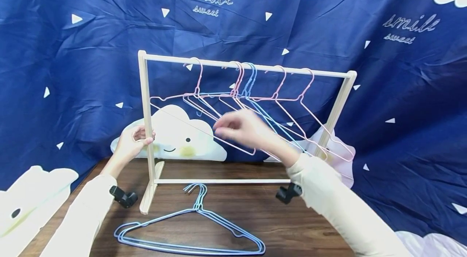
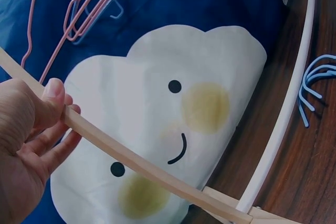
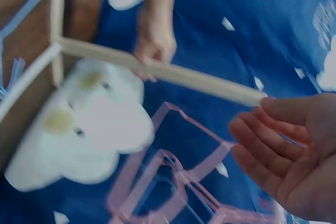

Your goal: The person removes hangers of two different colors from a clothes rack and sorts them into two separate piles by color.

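Observation:
My left hand [image 1: 132,143] holds the left upright post [image 1: 147,107] of a pale wooden clothes rack, thumb in front and fingers behind. In the left wrist view the thumb and fingers [image 2: 59,145] lie around that post. My right hand [image 1: 242,127], blurred, is in front of the hangers below the top rail [image 1: 219,63]. Its fingers [image 3: 262,145] are loosely bent in the right wrist view, with nothing in them. Several pink hangers [image 1: 279,82] hang from the rail, with blue hangers [image 1: 251,78] among them near the middle.
A stack of blue hangers [image 1: 193,247] lies on the brown wooden table [image 1: 292,228], hooks toward the rack. The rack's lower bar [image 1: 226,181] runs low behind them. A dark blue curtain [image 1: 109,66] with white clouds hangs behind.

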The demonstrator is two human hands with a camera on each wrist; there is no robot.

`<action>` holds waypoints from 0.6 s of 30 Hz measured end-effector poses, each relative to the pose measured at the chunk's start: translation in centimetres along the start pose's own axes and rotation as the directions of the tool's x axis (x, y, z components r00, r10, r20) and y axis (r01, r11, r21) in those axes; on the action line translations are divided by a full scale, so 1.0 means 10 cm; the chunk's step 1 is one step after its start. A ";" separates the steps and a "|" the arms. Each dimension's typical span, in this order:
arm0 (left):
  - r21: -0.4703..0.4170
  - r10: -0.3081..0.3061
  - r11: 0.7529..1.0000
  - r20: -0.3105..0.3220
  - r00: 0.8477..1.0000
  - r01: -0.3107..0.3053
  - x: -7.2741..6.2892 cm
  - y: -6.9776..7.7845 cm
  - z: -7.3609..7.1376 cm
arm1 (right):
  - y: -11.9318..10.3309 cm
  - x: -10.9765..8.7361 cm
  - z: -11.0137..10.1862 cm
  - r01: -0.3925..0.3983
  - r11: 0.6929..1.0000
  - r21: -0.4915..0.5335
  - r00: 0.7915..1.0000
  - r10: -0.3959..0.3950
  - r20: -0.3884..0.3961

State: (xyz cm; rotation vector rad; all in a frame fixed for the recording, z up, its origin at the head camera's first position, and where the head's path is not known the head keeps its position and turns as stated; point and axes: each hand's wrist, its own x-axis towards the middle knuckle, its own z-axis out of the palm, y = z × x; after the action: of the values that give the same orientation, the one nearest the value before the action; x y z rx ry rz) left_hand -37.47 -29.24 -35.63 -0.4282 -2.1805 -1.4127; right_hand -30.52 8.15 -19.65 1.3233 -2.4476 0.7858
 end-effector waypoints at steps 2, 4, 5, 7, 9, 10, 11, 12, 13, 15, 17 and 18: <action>0.005 0.001 1.000 -0.001 1.000 -0.001 0.00 0.00 0.00 | 0.05 0.07 -0.23 -0.074 0.997 0.015 0.994 0.075 -0.081; 0.009 0.004 1.000 -0.004 1.000 -0.004 0.00 0.00 0.00 | 0.11 0.13 -0.42 -0.149 0.988 0.027 0.977 0.151 -0.149; 0.011 0.005 1.000 -0.006 1.000 -0.005 0.01 -0.01 -0.01 | 0.15 0.16 -0.50 -0.184 0.982 0.028 0.967 0.186 -0.174; 0.013 0.009 1.000 -0.014 1.000 -0.009 0.00 -0.01 -0.01 | 0.24 0.22 -0.62 -0.246 0.969 0.022 0.948 0.245 -0.203; 0.005 0.013 1.000 -0.019 1.000 -0.013 0.00 -0.02 -0.02 | 0.33 0.26 -0.69 -0.301 0.954 0.016 0.930 0.297 -0.215; 0.002 0.009 1.000 -0.022 1.000 -0.009 0.01 -0.02 -0.01 | 0.37 0.28 -0.72 -0.323 0.946 0.016 0.923 0.319 -0.217; -0.002 0.008 1.000 -0.022 1.000 -0.008 0.01 -0.02 -0.01 | 0.40 0.29 -0.74 -0.341 0.940 0.015 0.916 0.336 -0.220; -0.005 0.006 1.000 -0.022 1.000 -0.006 0.01 -0.02 -0.01 | 0.44 0.30 -0.75 -0.356 0.934 0.015 0.910 0.351 -0.221; -0.006 0.002 1.000 -0.019 1.000 -0.002 0.01 -0.02 0.00 | 0.47 0.31 -0.75 -0.372 0.928 0.023 0.903 0.367 -0.224; -0.008 -0.005 1.000 -0.018 1.000 0.005 0.01 -0.01 0.00 | 0.52 0.33 -0.75 -0.396 0.918 0.031 0.892 0.393 -0.224; -0.012 -0.006 1.000 -0.017 1.000 0.006 0.00 -0.01 0.01 | 0.57 0.34 -0.74 -0.411 0.911 0.021 0.887 0.405 -0.223; -0.015 -0.006 1.000 -0.018 1.000 0.006 0.00 -0.01 0.01 | 0.59 0.35 -0.74 -0.417 0.909 0.012 0.885 0.409 -0.224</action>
State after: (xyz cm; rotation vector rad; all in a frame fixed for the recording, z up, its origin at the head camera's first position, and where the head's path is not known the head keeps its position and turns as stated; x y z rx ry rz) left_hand -37.54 -29.23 -35.75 -0.4128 -2.1596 -1.4318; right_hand -37.61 12.51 -14.02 0.6545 -2.5711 0.9209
